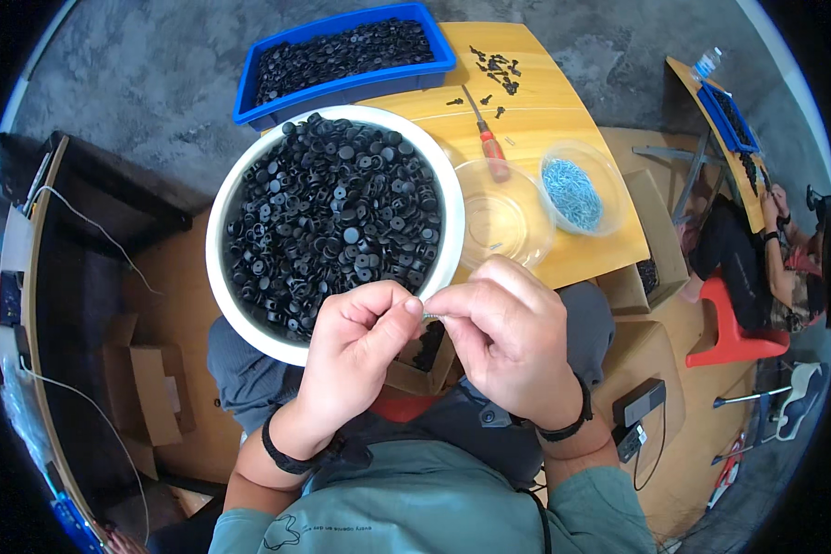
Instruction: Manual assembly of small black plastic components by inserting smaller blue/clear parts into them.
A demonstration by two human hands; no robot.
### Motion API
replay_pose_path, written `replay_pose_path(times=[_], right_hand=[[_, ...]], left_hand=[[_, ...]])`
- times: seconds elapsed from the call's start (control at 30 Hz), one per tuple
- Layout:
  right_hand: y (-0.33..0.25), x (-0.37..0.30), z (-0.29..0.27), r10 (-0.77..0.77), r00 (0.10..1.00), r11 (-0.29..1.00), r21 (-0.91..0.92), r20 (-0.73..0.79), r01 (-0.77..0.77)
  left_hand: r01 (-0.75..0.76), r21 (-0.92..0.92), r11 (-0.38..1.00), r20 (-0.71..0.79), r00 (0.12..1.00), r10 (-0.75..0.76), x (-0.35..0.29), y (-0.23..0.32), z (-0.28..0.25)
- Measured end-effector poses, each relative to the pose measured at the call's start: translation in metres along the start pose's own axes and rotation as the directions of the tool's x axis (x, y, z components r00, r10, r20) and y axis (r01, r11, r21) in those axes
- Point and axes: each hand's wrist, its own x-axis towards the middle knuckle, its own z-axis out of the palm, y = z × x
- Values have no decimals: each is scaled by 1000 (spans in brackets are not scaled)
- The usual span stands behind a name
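Observation:
In front of my body, just off the near rim of a white basin (218,245), my left hand (353,355) and my right hand (519,346) meet at the fingertips. My right thumb and forefinger pinch a small shiny screw (430,316), which sticks out toward the left hand. The left thumb and forefinger are pressed together at its other end; whatever they grip is hidden. Round black plastic parts (332,222) heap up in the basin. Beyond the right hand are a clear plastic dish (543,249) and a clear tub (611,175) of bluish screws (571,196).
A blue tray (342,90) of black parts stands behind the basin. On the wooden table (563,125) lie a red-handled screwdriver (490,146) and several loose black pieces (495,65). Cardboard boxes (651,245) stand below at right. Another person (757,263) works at the far right.

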Motion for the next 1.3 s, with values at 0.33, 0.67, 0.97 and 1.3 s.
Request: replay_pose_path(times=[0.33,0.67,0.97,1.3], right_hand=[[3,-6,-2,-4,999,998,-62,-42,2],[9,-4,-2,267,932,826,440,246,-353],[19,-7,0,322,937,734,590,133,-336],[9,-4,14,256,963,825,501,82,-262]], left_hand=[[-96,193,976,-85,990,114,-7,5,11],[-301,447,842,-108,917,385,-7,2,6],[-215,231,949,-122,961,248,-13,5,0],[-228,166,959,-120,961,250,-9,1,3]])
